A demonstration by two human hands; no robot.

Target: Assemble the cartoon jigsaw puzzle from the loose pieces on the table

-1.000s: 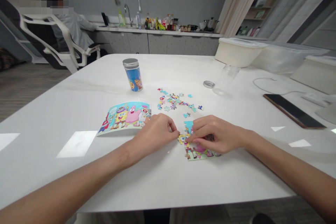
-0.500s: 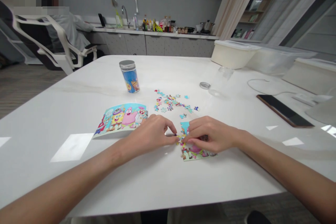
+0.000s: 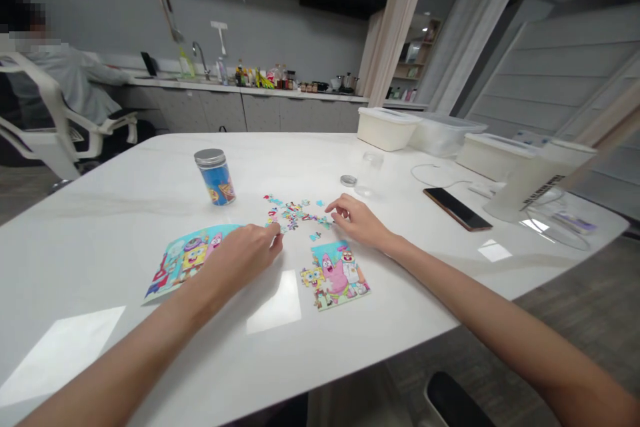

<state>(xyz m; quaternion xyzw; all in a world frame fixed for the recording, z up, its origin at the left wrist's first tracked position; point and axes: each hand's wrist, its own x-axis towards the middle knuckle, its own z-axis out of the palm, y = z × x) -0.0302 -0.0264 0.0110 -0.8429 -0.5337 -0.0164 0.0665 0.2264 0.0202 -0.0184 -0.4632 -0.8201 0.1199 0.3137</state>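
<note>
A partly joined jigsaw puzzle (image 3: pixel 336 273) lies flat on the white table, showing cartoon figures on a light blue ground. Beyond it is a scatter of loose puzzle pieces (image 3: pixel 295 212). My right hand (image 3: pixel 359 221) hovers at the right edge of the scatter, fingers curved and apart, with nothing visible in them. At the left side of the pieces is my left hand (image 3: pixel 253 250), thumb and forefinger apart; its other fingertips are hidden. That hand and forearm cover part of the curled picture sheet (image 3: pixel 187 257), which carries the same cartoon figures.
A blue-wrapped jar (image 3: pixel 215 179) with a metal lid stands behind the sheet. Farther right are a clear jar (image 3: pixel 371 173), a loose lid (image 3: pixel 349 181), a phone (image 3: pixel 457 208), a cable and storage boxes (image 3: pixel 387 128). A person (image 3: pixel 83 83) sits at the far left.
Both hands have left the joined puzzle, uncovering it. My right hand moved away from me to the loose pieces, my left to their left side. The view has turned right.
</note>
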